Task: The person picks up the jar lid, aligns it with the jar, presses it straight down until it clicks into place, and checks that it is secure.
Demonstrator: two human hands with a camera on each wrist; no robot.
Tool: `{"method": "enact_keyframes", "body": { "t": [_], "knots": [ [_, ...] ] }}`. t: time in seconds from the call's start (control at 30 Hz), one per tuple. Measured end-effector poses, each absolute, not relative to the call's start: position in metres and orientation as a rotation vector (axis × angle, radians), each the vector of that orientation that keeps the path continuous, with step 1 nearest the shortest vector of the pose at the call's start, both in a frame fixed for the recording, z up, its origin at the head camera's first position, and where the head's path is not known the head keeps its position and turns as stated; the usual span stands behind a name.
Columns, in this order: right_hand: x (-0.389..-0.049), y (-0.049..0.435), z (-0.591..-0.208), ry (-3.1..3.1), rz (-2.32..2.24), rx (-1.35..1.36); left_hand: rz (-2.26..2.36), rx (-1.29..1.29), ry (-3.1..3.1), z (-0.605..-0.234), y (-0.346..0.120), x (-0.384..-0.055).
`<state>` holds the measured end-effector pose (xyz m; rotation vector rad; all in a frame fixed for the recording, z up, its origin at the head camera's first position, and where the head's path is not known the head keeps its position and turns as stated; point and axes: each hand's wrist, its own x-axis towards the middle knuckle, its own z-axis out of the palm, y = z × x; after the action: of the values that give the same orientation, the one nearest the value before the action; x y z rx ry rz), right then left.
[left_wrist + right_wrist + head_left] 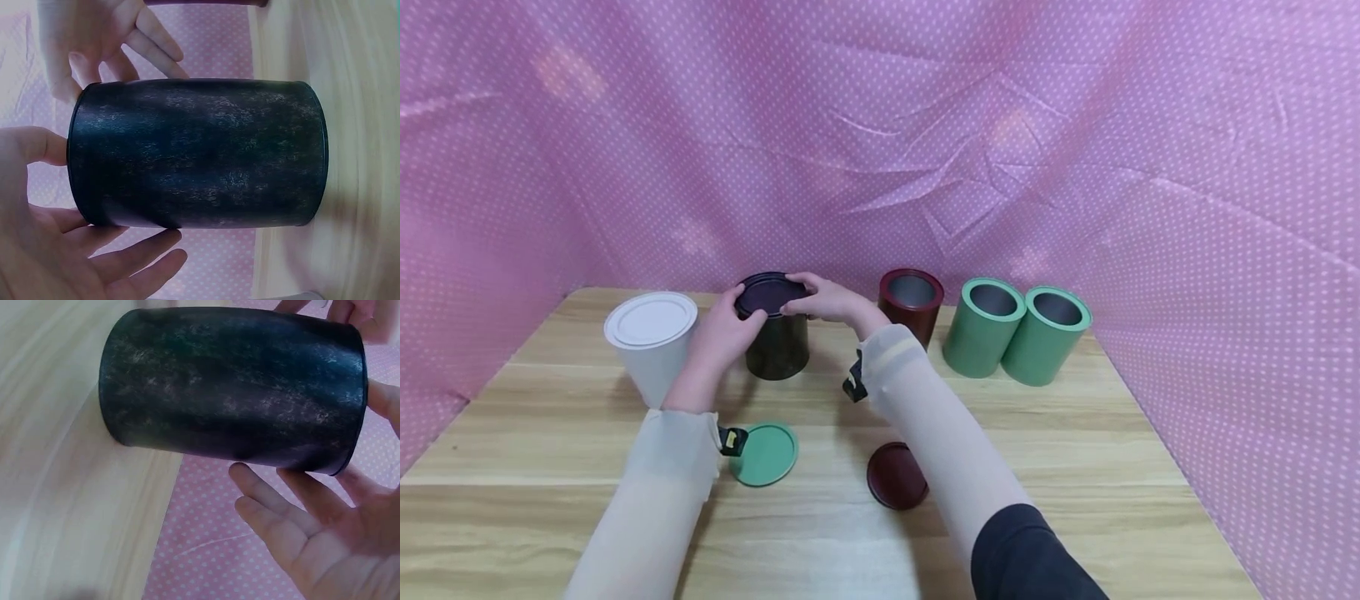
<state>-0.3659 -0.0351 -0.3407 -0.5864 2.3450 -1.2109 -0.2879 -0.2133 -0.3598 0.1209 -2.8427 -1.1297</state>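
Observation:
A black can (pixel 777 350) with a mottled side stands upright on the table, its dark lid (pixel 769 297) at the top. My left hand (pixel 721 332) grips the lid's left edge, thumb at the near rim and fingers round the far side. From the right, my right hand (pixel 832 302) holds the opposite edge, its thumb over the rim. In the left wrist view, the can's side (pixel 200 153) fills the middle, with fingertips along its upper part. The right wrist view shows my right thumb at the top end and the other fingers beside the wall.
Left of the black can stands a white can (pixel 658 358) with a white lid. To the right are an open dark red can (pixel 912 312) and two open green cans (pixel 981 342). Nearer lie a green lid (pixel 766 456) and a dark red lid (pixel 895 477). Pink dotted cloth (pixel 880 167) hangs behind.

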Motion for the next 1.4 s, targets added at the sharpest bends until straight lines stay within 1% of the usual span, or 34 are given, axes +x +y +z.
{"method": "enact_keyframes", "body": {
  "t": [0.3, 0.57, 0.9, 1.07, 1.2, 1.4],
  "knots": [
    [-0.359, -0.034, -0.339, 2.253, -1.356, -0.503, -1.15, 0.182, -2.87, -0.356, -0.208, -0.281],
    [-0.353, -0.032, -0.336, 2.277, -1.343, -0.485, -1.117, 0.199, -2.865, -0.354, -0.204, -0.276],
    [-0.349, -0.03, -0.342, 2.385, -1.23, -0.556, -0.956, 0.173, -2.923, -0.354, -0.2, -0.273],
    [-0.346, -0.027, -0.346, 2.37, -1.274, -0.595, -1.05, 0.18, -2.901, -0.354, -0.196, -0.269],
    [-0.34, -0.022, -0.343, 2.334, -1.299, -0.628, -1.079, 0.149, -2.858, -0.352, -0.193, -0.263],
    [-0.33, -0.003, -0.331, 2.349, -1.237, -0.665, -0.905, 0.025, -2.777, -0.347, -0.183, -0.252]
  ]
}}
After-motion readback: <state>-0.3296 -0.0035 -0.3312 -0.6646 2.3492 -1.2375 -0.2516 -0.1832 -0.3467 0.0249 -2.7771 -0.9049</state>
